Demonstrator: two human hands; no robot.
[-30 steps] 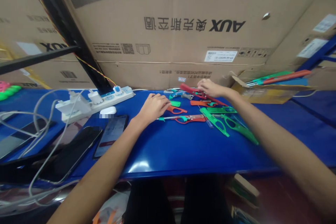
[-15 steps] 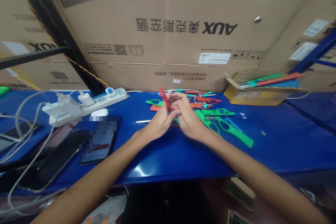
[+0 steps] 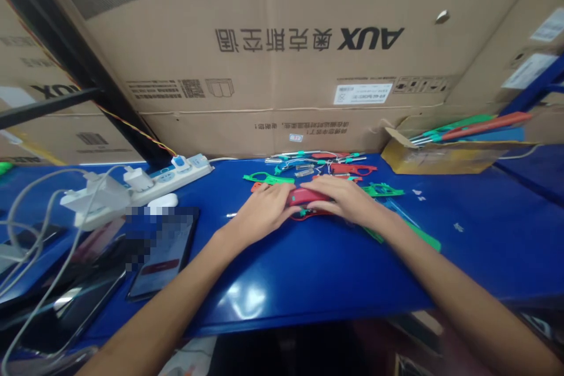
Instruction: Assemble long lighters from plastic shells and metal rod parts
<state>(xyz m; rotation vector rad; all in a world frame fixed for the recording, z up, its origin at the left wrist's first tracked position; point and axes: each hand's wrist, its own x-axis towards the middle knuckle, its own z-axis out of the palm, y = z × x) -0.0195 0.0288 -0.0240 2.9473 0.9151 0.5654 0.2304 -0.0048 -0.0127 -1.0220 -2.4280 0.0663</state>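
Between both hands, low over the table, a red long-nosed lighter's handle casing (image 3: 304,195) lies sideways. My left hand (image 3: 267,211) is closed on its left end, thumb along the near side. Over the right end, my right hand (image 3: 341,198) grips it with bent fingers. Just below the casing shows a red and green piece (image 3: 306,213), partly covered. Behind my hands are a green casing half (image 3: 268,178), a red casing half (image 3: 352,170) and several metal lighter tubes. More green casing halves (image 3: 381,190) lie to the right, some hidden by my right forearm.
A cardboard box (image 3: 453,158) at the back right holds assembled red, green and blue lighters. On the left are a power strip (image 3: 189,173) with chargers, white cables, an earbud case (image 3: 163,204) and phones (image 3: 165,264). Large AUX cartons (image 3: 282,70) wall off the back.
The red casing has turned from upright-slanted to lying sideways and come down nearer the table. My hands have moved apart to its two ends. The camera view has shifted slightly.
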